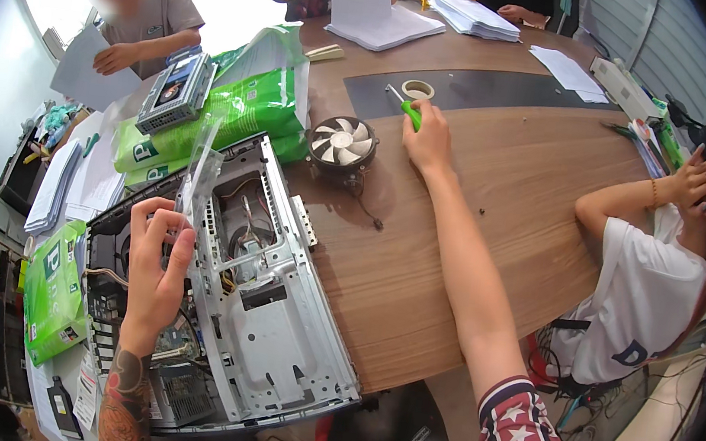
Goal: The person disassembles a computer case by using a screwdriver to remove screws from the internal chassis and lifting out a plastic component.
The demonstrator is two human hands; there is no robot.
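Observation:
A green-handled screwdriver is gripped in my right hand, above the table, its tip beside a roll of tape. My left hand is over an opened computer case lying on its side, with thumb and fingers curled together at the lower end of a clear plastic piece. That piece rises from the fingers above the case's metal frame. Wires and circuit parts show inside the case. A round cooling fan with pale blades sits on the table beyond the case, its cable trailing.
A metal drive rests on green packages at the far left. Another green package lies left of the case. People with papers are across the table. At the right sits a person in a white shirt.

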